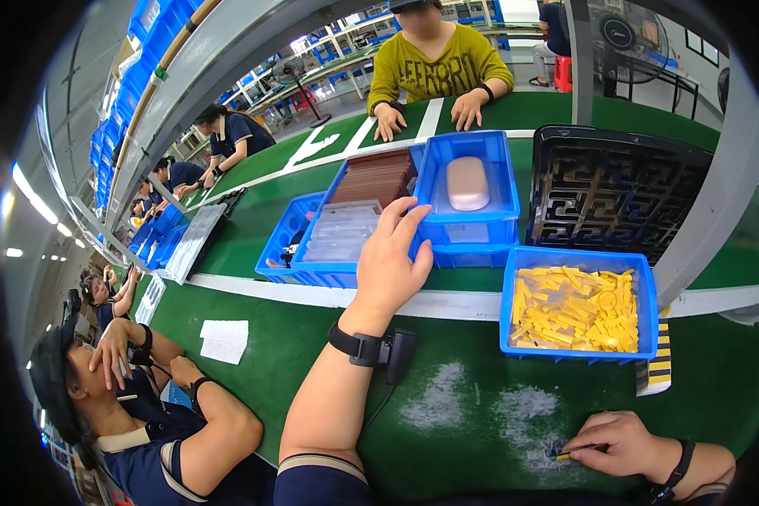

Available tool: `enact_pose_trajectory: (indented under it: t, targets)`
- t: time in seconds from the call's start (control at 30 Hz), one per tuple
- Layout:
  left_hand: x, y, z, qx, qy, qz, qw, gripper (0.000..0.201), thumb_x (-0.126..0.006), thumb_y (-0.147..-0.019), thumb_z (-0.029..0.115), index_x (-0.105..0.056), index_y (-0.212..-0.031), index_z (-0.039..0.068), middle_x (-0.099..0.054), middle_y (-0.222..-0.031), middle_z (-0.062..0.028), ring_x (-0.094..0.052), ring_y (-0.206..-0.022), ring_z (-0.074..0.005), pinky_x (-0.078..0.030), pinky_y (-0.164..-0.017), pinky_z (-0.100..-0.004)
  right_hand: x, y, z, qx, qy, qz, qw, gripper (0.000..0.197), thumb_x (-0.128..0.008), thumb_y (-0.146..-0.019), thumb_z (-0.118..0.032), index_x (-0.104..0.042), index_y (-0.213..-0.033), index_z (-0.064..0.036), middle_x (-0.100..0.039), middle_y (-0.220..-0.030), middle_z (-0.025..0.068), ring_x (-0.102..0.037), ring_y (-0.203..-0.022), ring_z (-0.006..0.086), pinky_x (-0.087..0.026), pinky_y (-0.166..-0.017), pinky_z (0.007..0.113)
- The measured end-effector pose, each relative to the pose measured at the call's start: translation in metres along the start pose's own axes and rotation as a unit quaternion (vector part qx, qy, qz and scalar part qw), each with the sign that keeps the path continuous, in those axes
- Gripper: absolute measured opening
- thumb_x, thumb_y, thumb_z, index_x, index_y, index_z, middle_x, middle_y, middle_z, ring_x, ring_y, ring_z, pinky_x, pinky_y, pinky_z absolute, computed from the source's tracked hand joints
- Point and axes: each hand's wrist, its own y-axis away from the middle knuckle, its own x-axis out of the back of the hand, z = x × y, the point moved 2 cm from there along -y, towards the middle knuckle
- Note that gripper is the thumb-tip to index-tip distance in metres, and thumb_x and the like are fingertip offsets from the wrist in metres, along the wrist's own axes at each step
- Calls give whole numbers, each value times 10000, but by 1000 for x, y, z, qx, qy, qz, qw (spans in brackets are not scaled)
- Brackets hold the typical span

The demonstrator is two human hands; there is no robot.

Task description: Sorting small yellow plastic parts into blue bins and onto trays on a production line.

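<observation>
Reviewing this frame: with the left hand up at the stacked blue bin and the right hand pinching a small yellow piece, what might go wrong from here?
1. The left hand grips the edge of the upper blue bin, which sits stacked on another; a pull may slide it and shift the pink oval piece inside.
2. The right hand holds a small yellow strip over white residue, so it might slip or pick up dust.
</observation>
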Motion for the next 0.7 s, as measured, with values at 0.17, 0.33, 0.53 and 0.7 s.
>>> enact_pose_trajectory:
  t: [0.17, 0.33, 0.53, 0.7]
  targets:
    - [-1, 0, 1, 10, 8, -1, 1000, 476, -619, -730, 33, -536, -1197, 64, -518, -1242, -123, -604, -904, -268, -512, -744, -330, 0, 0, 1, -10, -9, 1, 1000, 128, -713, -743, -81, -718, -871, -82, -634, -712, 43, -606, -569, 174, -486, -508, 271]
    - [-2, -1, 2, 20, 17, 46, 999, 544, -620, -724, 29, -484, -1250, 58, -517, -1243, -137, -595, -907, -281, -503, -767, -343, 0, 2, 2, -8, -13, 0, 1000, 140, -711, -745, -77, -719, -885, -88, -636, -719, 43, -606, -574, 171, -485, -511, 269]
    - [-3, 0, 1, 27, -13, 1, 1000, 535, -620, -729, 43, -486, -1247, 58, -548, -1195, -147, -595, -897, -290, -494, -778, -362, -1, 2, 3, 4, -28, 2, 1000, 158, -712, -743, -76, -722, -899, -99, -637, -723, 42, -606, -579, 169, -483, -515, 268]
    - [-4, 1, -2, 12, -48, -11, 999, 511, -630, -742, 79, -496, -1236, 80, -614, -1037, -157, -607, -890, -314, -492, -764, -389, -1, 2, 5, 5, -33, -2, 999, 159, -713, -741, -83, -722, -899, -102, -640, -727, 40, -613, -591, 173, -488, -519, 271]
